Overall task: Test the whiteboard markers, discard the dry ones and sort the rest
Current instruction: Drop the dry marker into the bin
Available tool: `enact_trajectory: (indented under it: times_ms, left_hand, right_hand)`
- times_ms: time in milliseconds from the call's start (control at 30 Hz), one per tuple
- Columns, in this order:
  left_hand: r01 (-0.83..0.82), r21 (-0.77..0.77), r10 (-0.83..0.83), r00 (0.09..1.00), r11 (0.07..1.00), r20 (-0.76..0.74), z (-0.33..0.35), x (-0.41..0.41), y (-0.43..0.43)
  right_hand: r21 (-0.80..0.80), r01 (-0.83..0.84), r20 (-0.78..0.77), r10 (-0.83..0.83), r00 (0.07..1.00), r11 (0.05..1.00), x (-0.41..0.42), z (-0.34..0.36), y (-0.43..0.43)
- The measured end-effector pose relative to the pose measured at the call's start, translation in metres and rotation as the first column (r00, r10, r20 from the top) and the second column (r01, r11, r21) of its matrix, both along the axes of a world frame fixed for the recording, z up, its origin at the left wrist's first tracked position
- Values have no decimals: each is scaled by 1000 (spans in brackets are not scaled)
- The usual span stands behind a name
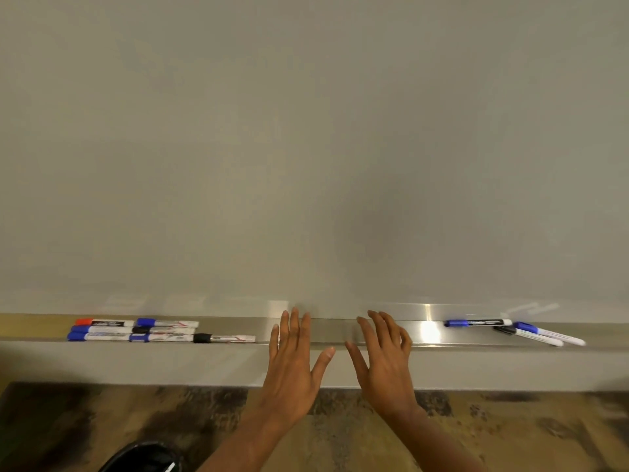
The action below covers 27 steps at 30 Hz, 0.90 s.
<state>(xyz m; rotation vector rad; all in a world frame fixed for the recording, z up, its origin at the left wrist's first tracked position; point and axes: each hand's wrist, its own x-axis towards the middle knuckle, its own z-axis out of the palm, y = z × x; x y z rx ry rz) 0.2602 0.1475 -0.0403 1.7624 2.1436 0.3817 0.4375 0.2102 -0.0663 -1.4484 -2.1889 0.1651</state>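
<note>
Six markers (160,330) lined up toward the tray's (340,330) left end, three more (514,328) near its right end. Between them, left hand (292,362) and right hand (384,359) spread flat, empty, above whiteboard's (306,148) lower edge.

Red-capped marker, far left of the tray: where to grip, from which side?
Grip the red-capped marker mid-barrel, from above and slightly behind. It lies flat along the tray against the board, another marker tight against its front, so fingers likely fit only top-down. The left hand is nearer.
</note>
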Motion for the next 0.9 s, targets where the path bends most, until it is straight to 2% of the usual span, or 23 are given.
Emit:
enact_trajectory:
  times_ms: [267, 500, 733, 900]
  left_hand:
    - [68, -56, -70, 997, 996, -24, -9, 76, 33]
    - [123, -74, -128, 990, 990, -60, -19, 128, 60]
    - [168, -57, -171, 983, 984, -69, -34, 160, 73]
    - [155, -68, -160, 985, 986, -69, -44, 173, 81]
  right_hand:
    - [-3, 113, 70, -113, 991, 994, 85, -6, 23]
    - [-68, 223, 106, -215, 971, 972, 156, -23, 59]
    - [-102, 232, 165, -214, 963, 967, 194, -43, 81]
    - [-71, 217, 169, -203, 965, 974, 201, -52, 94]
